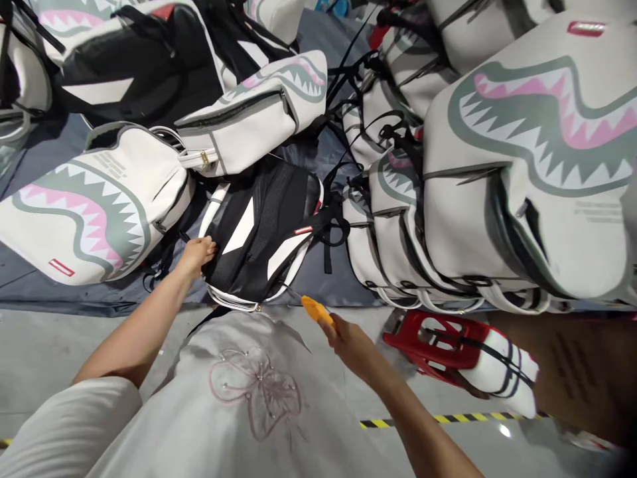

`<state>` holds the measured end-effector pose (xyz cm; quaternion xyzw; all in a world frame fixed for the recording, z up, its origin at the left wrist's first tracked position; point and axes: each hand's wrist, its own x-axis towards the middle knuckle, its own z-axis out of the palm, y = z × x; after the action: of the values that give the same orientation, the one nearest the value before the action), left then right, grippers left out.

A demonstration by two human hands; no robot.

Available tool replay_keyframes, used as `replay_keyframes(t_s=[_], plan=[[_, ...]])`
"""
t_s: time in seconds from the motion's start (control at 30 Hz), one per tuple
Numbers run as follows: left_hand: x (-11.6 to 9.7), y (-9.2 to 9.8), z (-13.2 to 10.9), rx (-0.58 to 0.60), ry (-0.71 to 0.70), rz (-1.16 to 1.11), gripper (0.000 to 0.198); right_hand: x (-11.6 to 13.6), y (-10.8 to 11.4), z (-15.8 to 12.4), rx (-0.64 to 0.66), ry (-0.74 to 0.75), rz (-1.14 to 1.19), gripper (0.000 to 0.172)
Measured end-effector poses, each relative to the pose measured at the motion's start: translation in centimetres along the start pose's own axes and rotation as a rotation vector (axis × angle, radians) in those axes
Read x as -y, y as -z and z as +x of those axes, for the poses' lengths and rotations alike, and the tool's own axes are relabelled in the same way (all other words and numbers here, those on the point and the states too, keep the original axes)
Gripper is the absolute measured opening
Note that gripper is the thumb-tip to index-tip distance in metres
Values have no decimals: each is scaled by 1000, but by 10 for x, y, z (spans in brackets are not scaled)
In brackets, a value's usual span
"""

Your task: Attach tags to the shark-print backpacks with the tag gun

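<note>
A black and white backpack (259,226) lies in front of me, its strap side up, with two white panels and a red label on one strap. At its left edge, the curled fingers of my left hand (198,255) are closed on the bag's side. My right hand (343,335) grips orange-handled thread snips (316,310), their thin dark tip pointing at the bag's lower right edge. Whether the tip touches the bag, I cannot tell. Beside my left hand rests a white backpack (84,212) with a shark-mouth print.
More shark-mouth backpacks stand in a row (398,199) at the right and lie at the back left (144,66). All sit on a dark grey sheet (124,289). Below its edge are a red stool (438,345), a cardboard box (577,358) and striped floor tape (462,417).
</note>
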<state>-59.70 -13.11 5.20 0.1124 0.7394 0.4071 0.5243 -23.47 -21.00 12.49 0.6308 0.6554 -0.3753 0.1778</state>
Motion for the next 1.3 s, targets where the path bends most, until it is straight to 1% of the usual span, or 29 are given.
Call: replay_keyframes(t_s=[0.03,0.07,0.1,0.13,0.23,0.33,0.4,0.53,0.63,0.73,0.8,0.9,1.0,1.07,1.13,1.23,1.3], plan=[[-2,2,3,53,121,-101,13,6,-10,-3,-28,-24,-86,39],[-3,1,3,96,198,-183,17,13,-20,-6,-49,-52,-164,36],[-3,0,1,118,242,-241,20,18,-30,-8,-72,-74,-232,34],[-2,-2,-2,123,264,-273,23,23,-40,-8,-105,-87,-289,33],[2,-5,-12,93,261,-287,25,35,-67,1,-178,-89,-371,30],[4,-2,-9,163,279,-316,22,46,-88,22,-212,-76,-371,34],[3,0,-2,231,320,-340,23,53,-97,37,-228,-49,-346,39],[4,-1,7,304,403,-410,28,58,-101,52,-230,11,-310,42],[13,-6,9,465,396,-508,35,56,-103,57,-274,23,-290,41],[26,-12,14,653,343,-587,47,53,-108,63,-310,-26,-229,38],[33,-15,18,714,317,-629,54,49,-114,66,-349,-44,-207,37],[38,-16,24,730,310,-663,62,43,-121,70,-384,-73,-193,38],[39,-15,27,741,357,-641,64,37,-123,72,-346,-138,-166,34],[40,-14,27,760,362,-639,66,34,-123,72,-340,-148,-150,31],[41,-14,26,777,320,-659,70,32,-123,69,-353,-127,-130,33],[42,-16,19,771,239,-687,78,29,-124,62,-364,-114,-113,36],[42,-19,13,766,232,-685,81,26,-124,56,-372,-117,-110,36]])
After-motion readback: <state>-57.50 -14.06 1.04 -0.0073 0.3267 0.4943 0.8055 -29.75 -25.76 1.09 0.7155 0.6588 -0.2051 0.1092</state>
